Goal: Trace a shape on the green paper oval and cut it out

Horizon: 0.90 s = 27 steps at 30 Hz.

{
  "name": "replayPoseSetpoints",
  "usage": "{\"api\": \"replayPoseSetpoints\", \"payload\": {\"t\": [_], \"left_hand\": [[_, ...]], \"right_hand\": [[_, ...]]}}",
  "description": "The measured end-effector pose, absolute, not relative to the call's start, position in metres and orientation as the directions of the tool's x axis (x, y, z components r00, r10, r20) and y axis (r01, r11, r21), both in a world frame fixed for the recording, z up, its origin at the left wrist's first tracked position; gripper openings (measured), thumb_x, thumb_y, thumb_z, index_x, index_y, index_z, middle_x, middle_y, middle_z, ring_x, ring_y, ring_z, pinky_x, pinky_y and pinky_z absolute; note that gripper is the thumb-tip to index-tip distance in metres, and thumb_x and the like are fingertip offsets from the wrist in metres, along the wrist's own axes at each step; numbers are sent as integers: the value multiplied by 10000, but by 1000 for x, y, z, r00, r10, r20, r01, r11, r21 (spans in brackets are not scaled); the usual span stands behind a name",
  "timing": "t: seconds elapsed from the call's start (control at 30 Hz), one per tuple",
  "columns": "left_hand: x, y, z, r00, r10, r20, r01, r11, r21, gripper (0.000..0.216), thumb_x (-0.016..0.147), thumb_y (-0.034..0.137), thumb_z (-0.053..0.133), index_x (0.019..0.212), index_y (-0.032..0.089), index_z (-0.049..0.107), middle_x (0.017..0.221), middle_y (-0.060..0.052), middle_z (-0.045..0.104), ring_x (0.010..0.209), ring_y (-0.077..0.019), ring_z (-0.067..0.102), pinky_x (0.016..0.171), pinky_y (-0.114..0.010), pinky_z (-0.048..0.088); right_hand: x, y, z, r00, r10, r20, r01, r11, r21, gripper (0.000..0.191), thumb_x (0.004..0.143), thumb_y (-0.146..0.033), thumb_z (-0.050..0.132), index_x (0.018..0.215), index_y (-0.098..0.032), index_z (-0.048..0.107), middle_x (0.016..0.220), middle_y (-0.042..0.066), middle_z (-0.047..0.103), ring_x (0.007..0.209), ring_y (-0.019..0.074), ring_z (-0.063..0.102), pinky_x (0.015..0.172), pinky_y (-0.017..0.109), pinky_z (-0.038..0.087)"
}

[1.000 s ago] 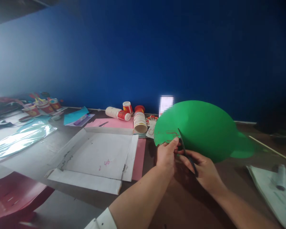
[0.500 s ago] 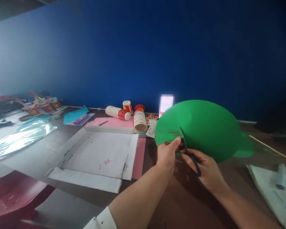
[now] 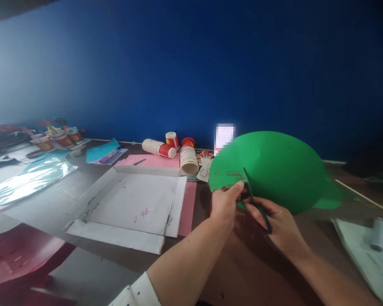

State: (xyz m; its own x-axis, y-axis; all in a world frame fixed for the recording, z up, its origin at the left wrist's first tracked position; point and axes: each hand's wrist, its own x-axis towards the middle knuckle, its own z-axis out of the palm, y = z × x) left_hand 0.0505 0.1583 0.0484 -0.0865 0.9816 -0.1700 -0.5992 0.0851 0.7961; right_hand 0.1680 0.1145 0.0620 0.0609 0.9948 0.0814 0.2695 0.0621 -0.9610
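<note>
A large sheet of green paper (image 3: 281, 165) curves up above the table, with brown drawn lines near its left end. My left hand (image 3: 226, 204) pinches its lower edge between thumb and fingers, close to those lines. In my right hand (image 3: 276, 221) is a pair of black-handled scissors (image 3: 250, 193), fingers wrapped round the handles. The scissors point up and slightly left, with a blade lying over the paper just right of my left thumb. My fingers hide part of the lower blade and the paper edge there.
Left of my arms lies a shallow white cardboard tray (image 3: 137, 236), partly over pink paper (image 3: 189, 208). Paper cups (image 3: 189, 159) stand and lie behind it. Crimson sheets (image 3: 25, 255) sit at the lower left. At right are a thin stick (image 3: 364, 197) and a glue-stick-like tube (image 3: 378, 234) on papers.
The view has shifted slightly, so the tray and cups sit a little higher and further right. Both hands keep their hold on the green paper and scissors, with hardly any movement.
</note>
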Motion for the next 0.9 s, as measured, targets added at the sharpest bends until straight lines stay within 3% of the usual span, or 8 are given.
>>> {"api": "replayPoseSetpoints", "payload": {"t": [0.17,0.4,0.53,0.9], "left_hand": [[50,158,49,-82,981,-175,-577,96,811,408,543,506,879,650,161,690,628,-31,628,587,-145,537,627,-301,419],[50,160,47,-95,983,-156,-589,70,805,385,554,478,880,678,161,701,645,-30,645,593,-144,549,630,-295,426],[50,160,48,-100,984,-146,-570,64,820,376,566,481,874,663,164,697,650,-35,651,611,-156,569,637,-300,433],[44,158,58,-128,987,-96,-438,30,898,402,606,542,833,582,163,699,588,-38,607,591,-152,520,625,-305,415]], "right_hand": [[166,115,66,73,993,94,298,68,-952,285,671,-512,767,782,-251,801,614,24,697,668,247,682,517,282,506],[165,114,70,89,992,87,324,54,-944,302,643,-512,772,770,-240,809,719,41,757,615,216,649,500,278,491],[166,114,72,92,993,78,316,45,-948,274,636,-495,782,751,-247,799,676,26,738,605,215,647,516,280,506],[174,116,68,33,997,70,360,53,-932,368,716,-561,732,859,-229,801,790,49,761,665,221,662,523,273,510]]}}
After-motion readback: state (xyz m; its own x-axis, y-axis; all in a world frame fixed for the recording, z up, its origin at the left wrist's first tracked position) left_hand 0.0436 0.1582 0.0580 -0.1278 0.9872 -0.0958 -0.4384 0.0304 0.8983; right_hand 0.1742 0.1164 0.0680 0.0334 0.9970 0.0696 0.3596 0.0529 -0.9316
